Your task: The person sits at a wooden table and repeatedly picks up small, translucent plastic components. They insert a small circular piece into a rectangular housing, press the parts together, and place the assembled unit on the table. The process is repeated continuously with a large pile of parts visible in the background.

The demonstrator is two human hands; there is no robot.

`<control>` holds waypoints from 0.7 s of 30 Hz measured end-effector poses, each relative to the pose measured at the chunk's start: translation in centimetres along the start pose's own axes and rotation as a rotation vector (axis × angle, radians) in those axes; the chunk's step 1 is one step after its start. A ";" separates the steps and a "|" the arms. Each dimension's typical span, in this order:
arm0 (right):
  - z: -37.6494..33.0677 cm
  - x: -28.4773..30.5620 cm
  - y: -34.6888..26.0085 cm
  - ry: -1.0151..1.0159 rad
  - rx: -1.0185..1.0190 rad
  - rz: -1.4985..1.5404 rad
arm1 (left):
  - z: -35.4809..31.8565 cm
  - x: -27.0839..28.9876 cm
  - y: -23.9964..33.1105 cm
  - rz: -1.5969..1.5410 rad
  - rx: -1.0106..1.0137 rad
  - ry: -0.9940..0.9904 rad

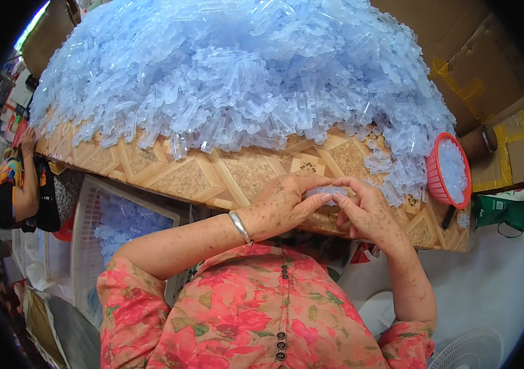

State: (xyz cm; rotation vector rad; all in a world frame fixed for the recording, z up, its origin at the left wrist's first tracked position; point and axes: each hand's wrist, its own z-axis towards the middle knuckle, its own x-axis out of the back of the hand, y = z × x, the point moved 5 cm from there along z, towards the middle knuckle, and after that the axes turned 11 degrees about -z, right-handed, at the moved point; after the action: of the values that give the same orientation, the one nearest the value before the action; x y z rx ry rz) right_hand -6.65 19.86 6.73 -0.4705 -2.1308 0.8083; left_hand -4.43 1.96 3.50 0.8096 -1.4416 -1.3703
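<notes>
My left hand (pixel 283 204), with a silver bangle at its wrist, and my right hand (pixel 368 212) meet above the table's near edge. Pinched between the fingertips of both is a small clear plastic piece (pixel 328 192); my fingers cover part of it, so its exact shape is hard to make out. Beyond the hands a huge heap of clear, bluish plastic pieces (pixel 237 80) spreads over the table (pixel 212 175), which has a wood-and-cork patterned top. Loose pieces trail down close to my right hand.
At the table's right end a red plastic basket (pixel 437 178) holds more clear pieces, with a dark-handled tool (pixel 448 217) beside it. Cardboard boxes (pixel 471 67) stand behind. A pale crate (pixel 86 227) of pieces sits lower left, near another person's arm (pixel 26 184). A fan (pixel 471 350) is lower right.
</notes>
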 end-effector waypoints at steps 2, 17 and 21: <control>0.5 -0.4 0.4 -0.064 -0.021 0.093 | 0.3 -0.4 -0.9 -0.120 0.081 -0.050; 2.5 -1.7 2.7 -0.305 -0.224 0.461 | 0.7 -1.1 -1.0 -0.514 0.572 -0.137; 2.6 -2.0 2.7 -0.277 -0.203 0.435 | 0.6 -1.3 -1.5 -0.525 0.457 -0.128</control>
State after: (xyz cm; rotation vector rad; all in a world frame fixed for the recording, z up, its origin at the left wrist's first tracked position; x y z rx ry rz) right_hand -7.30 19.67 2.58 -1.0048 -2.4172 0.9417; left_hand -4.80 3.14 1.79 1.4987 -1.7512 -1.5089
